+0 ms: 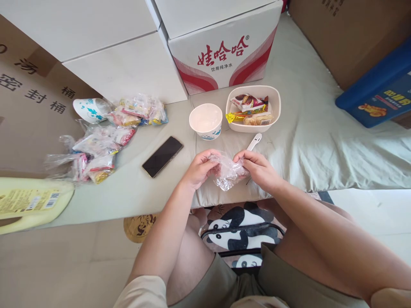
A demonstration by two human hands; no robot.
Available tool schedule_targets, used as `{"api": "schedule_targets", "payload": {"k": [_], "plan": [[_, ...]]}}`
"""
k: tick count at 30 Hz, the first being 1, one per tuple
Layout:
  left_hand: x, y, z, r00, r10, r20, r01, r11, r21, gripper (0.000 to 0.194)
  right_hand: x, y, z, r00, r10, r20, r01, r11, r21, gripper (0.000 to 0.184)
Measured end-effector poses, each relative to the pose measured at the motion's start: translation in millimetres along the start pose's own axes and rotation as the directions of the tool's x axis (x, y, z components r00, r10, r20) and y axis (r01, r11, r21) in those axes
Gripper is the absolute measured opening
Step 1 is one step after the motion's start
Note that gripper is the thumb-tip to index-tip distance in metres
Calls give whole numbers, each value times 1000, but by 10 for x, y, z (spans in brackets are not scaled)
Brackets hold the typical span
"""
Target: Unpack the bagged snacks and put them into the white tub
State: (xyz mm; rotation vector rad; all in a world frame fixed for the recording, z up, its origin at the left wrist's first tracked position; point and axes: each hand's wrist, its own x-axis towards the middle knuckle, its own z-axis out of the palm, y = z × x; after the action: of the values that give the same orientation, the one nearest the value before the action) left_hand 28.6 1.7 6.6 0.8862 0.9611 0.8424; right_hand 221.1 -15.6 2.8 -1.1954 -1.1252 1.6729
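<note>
Between my two hands is a crinkled clear plastic bag (228, 169). My left hand (203, 167) pinches its left side, and my right hand (258, 167) grips the right side with thumb and fingers closed. Whether anything lies inside the bag I cannot tell. Just beyond my right hand a white-handled tool (256, 140) rests on the cloth, its lower end hidden by the hand. Behind the bag stands a white paper cup (205, 119) with a blue pattern. To its right, a cream plastic bowl (230, 96) holds several wrapped snacks (252, 109).
A black phone (162, 156) lies left of my hands. Farther left are bagged snack packs (102, 143) and a tipped paper cup (90, 110). White cartons (224, 51) line the back. A blue container (375, 90) stands right, a pale yellow jug (35, 201) front left.
</note>
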Motion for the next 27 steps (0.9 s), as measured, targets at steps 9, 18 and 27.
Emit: {"api": "schedule_targets", "payload": {"k": [9, 18, 27], "plan": [[14, 4, -15, 999, -29, -19, 28, 998, -50, 33, 2, -15, 11, 1000, -5, -4, 4, 999, -50, 16], [6, 49, 14, 997, -18, -71, 17, 1000, -4, 35, -8, -25, 17, 1000, -12, 4, 13, 994, -106, 17], [-10, 58, 15, 998, -33, -62, 37, 997, 74, 32, -8, -37, 20, 1000, 18, 12, -17, 998, -59, 15]]}}
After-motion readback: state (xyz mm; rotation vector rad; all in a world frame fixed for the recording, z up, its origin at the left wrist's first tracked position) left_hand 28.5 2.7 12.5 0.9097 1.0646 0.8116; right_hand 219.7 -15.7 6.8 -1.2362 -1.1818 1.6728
